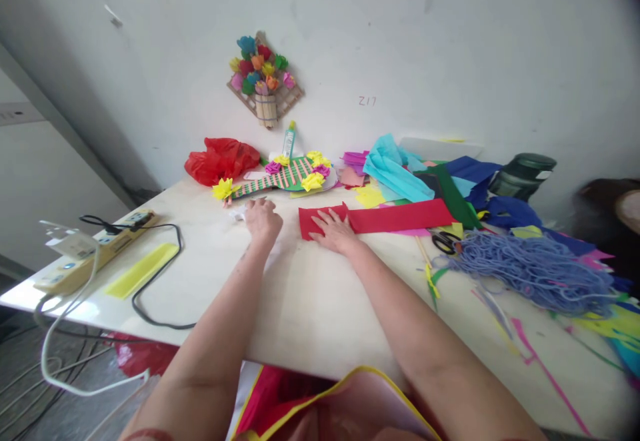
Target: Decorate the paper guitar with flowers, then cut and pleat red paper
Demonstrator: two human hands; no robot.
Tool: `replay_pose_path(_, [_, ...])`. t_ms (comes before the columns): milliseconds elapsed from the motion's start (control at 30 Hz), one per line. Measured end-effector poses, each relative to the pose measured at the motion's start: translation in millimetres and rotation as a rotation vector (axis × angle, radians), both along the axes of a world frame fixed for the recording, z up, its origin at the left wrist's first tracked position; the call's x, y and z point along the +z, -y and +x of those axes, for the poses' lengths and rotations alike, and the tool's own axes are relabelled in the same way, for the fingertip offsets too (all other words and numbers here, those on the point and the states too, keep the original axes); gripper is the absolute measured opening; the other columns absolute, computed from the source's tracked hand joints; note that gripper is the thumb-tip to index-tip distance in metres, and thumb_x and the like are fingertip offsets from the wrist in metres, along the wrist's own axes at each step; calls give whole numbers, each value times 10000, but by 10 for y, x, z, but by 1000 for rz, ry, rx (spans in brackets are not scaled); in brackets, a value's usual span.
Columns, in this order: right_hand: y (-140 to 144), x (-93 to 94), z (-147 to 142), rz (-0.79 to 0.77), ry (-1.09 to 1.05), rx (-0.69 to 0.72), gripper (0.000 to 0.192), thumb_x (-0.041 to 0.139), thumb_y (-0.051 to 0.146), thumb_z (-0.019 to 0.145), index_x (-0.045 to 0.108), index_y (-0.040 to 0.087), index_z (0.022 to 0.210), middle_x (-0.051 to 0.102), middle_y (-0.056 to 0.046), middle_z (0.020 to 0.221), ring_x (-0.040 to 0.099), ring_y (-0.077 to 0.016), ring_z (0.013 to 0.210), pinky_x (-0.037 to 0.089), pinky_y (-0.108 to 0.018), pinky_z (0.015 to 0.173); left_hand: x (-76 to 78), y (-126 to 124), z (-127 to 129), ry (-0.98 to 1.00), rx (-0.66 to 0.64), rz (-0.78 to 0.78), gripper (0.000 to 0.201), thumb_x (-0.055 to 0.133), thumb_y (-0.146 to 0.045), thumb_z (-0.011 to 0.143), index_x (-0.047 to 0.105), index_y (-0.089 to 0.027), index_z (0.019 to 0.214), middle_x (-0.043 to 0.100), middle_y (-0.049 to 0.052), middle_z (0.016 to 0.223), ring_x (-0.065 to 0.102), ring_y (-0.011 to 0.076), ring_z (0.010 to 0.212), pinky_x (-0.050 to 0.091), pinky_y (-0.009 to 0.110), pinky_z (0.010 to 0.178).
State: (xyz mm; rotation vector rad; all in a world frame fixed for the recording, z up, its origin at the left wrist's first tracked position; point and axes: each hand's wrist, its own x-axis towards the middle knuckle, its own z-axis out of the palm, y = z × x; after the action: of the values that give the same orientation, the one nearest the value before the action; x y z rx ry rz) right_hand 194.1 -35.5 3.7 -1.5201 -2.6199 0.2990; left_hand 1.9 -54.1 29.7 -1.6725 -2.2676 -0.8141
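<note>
A long strip of red crepe paper (pixel 400 216) lies across the table, its left end folded or overlapped. On that left end my right hand (pixel 334 230) rests flat with fingers spread, pressing the paper down. My left hand (pixel 263 220) is left of the strip, apart from it, with its fingers curled down. Beside those fingers lies a small whitish, crumpled-looking thing (pixel 237 215). Whatever the curled fingers may hold is hidden. Just behind the hands is a green-and-pink craft piece (pixel 290 176) with yellow and magenta paper flowers.
To the right lie black-handled scissors (pixel 447 242), a heap of blue yarn (pixel 535 271) and turquoise paper (pixel 397 168). A dark green jar (pixel 523 176) stands behind. At left are a power strip (pixel 95 254), its cables and a yellow strip (pixel 143 270). A red plastic bag (pixel 221 161) sits near the wall.
</note>
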Motion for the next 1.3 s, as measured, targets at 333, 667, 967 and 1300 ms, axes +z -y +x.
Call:
replay_pose_path(333, [31,22,11,3,-22,-76,678,343,483,830,201,202,1431,133,-52,1513,56,-316,1374,107,-554,1070,-267,-205,781,41,-484,-104,382,392,-76,751,646,-169,1021,643,90,1051,545,184,1037,382,277,934])
replay_pose_path(667, [-92,79,167,18,23,-279,540,261,404,887,328,215,1388,218,-61,1492,139,-289,1366,161,-461,1068,-282,-179,789,18,-498,-310,462,338,-367,892,460,-153,1283,451,113,1353,387,187,1262,275,318,1038])
replay_pose_path(967, [-61,101,104,122,96,-479,513,306,394,888,463,133,1301,382,-163,1396,323,-344,1272,305,-470,960,-274,-105,874,-205,-516,-304,540,255,-374,894,398,-109,1342,322,106,1434,180,231,1362,73,439,1107])
replay_pose_path(1300, [-56,66,93,147,99,-528,572,310,433,882,429,90,1325,333,-224,1407,293,-394,1280,217,-545,991,-296,-99,932,-144,-570,-365,516,210,-319,901,371,-159,1364,307,52,1445,198,212,1358,101,435,1107])
